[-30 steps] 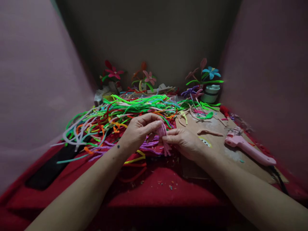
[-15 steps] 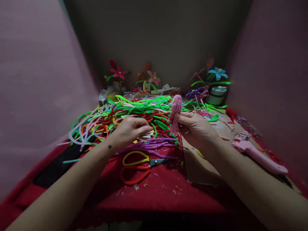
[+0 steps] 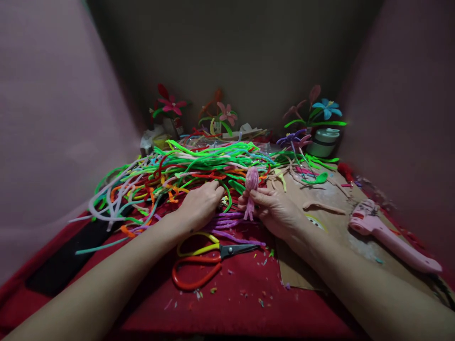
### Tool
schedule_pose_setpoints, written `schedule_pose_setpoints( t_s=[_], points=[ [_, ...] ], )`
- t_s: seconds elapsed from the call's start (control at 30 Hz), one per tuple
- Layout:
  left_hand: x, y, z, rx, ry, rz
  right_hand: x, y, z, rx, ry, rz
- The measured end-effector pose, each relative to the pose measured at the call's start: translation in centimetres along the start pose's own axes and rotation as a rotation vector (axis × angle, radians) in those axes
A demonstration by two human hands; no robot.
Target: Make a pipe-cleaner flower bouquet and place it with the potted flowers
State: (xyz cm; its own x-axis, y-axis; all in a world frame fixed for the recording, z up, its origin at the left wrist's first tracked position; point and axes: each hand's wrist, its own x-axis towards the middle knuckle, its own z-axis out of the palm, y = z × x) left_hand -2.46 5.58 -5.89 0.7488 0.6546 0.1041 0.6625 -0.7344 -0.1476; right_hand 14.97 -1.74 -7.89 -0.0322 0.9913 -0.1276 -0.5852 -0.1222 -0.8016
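Observation:
My right hand [image 3: 275,206] pinches a bundle of folded pink pipe cleaners [image 3: 252,179], held upright with its loose ends hanging below the fingers. To its left, my left hand [image 3: 204,201] has its fingers bent down and together at the front of the colourful pipe cleaner pile [image 3: 206,158], beside a few small pale yellow pieces [image 3: 224,201]. What its fingertips hold, if anything, is hidden. Purple pipe cleaners [image 3: 231,220] lie just below both hands. Scissors [image 3: 202,260] with one yellow and one red handle rest on the red cloth [image 3: 241,308].
A pink glue gun [image 3: 391,237] lies on cardboard [image 3: 296,270] at the right. Pipe cleaner flowers [image 3: 327,109] and a pale green container [image 3: 323,142] stand at the back. A dark flat object [image 3: 64,260] is at the left.
My left hand has lowered to the pile's front and its fingers have curled in. My right hand has brought the pink bundle lower and slightly left. The camera view has shifted a little.

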Motion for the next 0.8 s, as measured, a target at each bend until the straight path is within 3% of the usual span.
schedule_pose_setpoints(
  t_s=[0.27, 0.57, 0.8],
  points=[
    [-0.8, -2.5, -0.1, -0.130, -0.088, -0.001, -0.1, 0.3, 0.0, 0.007, -0.015, 0.016],
    [-0.7, -2.6, 0.7, -0.055, -0.138, -0.045, -0.2, 0.4, -0.1, 0.011, 0.009, 0.023],
    [-1.2, -3.2, -0.3, -0.151, 0.013, -0.030, -0.2, 0.3, -0.1, 0.025, 0.023, 0.025]
  ],
)
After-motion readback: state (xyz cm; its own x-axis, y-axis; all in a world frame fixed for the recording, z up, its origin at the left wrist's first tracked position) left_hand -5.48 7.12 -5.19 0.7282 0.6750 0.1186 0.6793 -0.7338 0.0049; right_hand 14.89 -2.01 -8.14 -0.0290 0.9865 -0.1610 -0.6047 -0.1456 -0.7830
